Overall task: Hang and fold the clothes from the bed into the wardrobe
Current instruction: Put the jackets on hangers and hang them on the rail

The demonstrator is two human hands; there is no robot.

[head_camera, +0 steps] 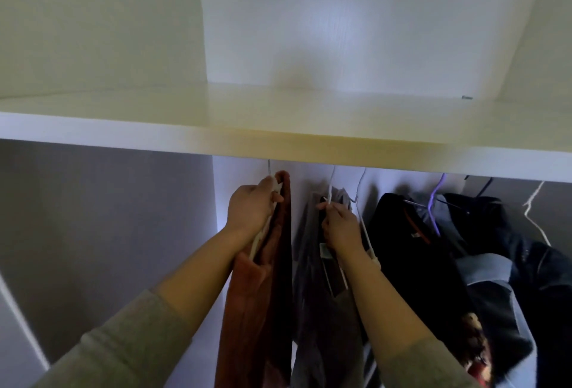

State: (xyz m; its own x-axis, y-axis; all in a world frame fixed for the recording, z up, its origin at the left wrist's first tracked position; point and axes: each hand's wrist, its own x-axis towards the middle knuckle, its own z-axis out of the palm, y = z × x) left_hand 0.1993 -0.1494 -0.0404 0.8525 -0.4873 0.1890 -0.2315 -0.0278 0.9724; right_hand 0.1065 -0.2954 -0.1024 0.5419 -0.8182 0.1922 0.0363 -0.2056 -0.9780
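Under the white wardrobe shelf (pixel 278 140), left hand (pixel 250 208) clutches the white hanger of the rust-brown fleece garment (pixel 263 295), right hand (pixel 340 226) pinches the grey garment's (pixel 318 310) hanger; hooks hidden, either may miss the rail and drop.

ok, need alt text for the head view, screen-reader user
Two hands reach into a white wardrobe: the left hand grips a white hanger carrying a rust-brown garment, the right hand holds the hanger of a grey garment beside it. Dark clothes hang further right, all beneath a bare shelf.
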